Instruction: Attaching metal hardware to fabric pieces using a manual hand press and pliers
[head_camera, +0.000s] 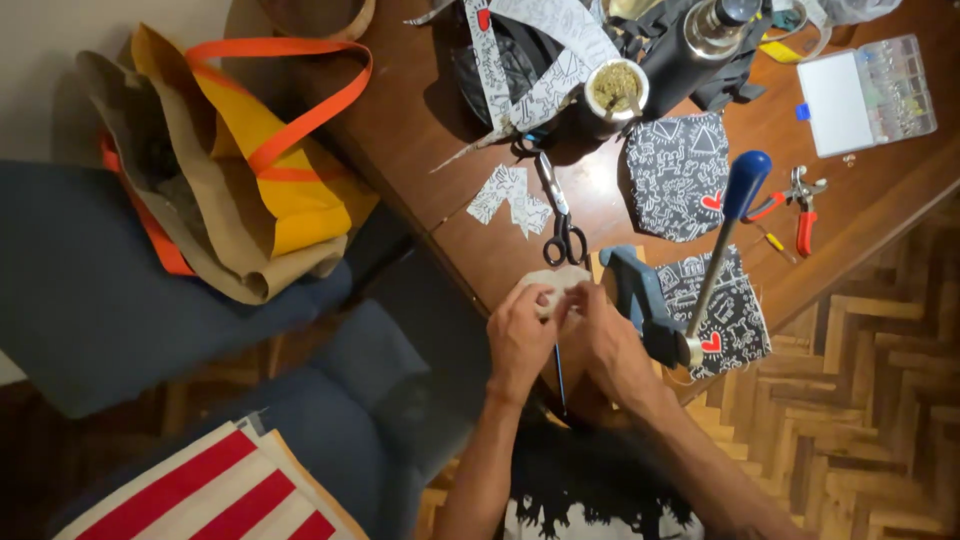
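Both hands are working right at the near corner of the wooden table (420, 130). The left hand (518, 335) and right hand (600, 335) are pressed close together, fingers pinching a small pale round piece (556, 282) between them; can't tell exactly what it is, maybe a roll or a pad. Something thin and dark hangs down below the hands, too blurry to name.

My take on doing this bit well: keep both thumbs on the piece and hold it over the table edge so it doesn't drop to the floor.

Just right of the hands is a blue hand press (650, 305) with a long lever and blue knob, sitting on a black-and-white patterned fabric piece (735, 305). Just beyond the hands lie black-handled scissors (560, 215), with white patterned scraps (508, 195) beside them. Further out: another patterned fabric panel (675, 175), red-handled pliers (803, 205), a cup of something green (615, 90), and a clear compartment box (868, 95) at the far right edge.
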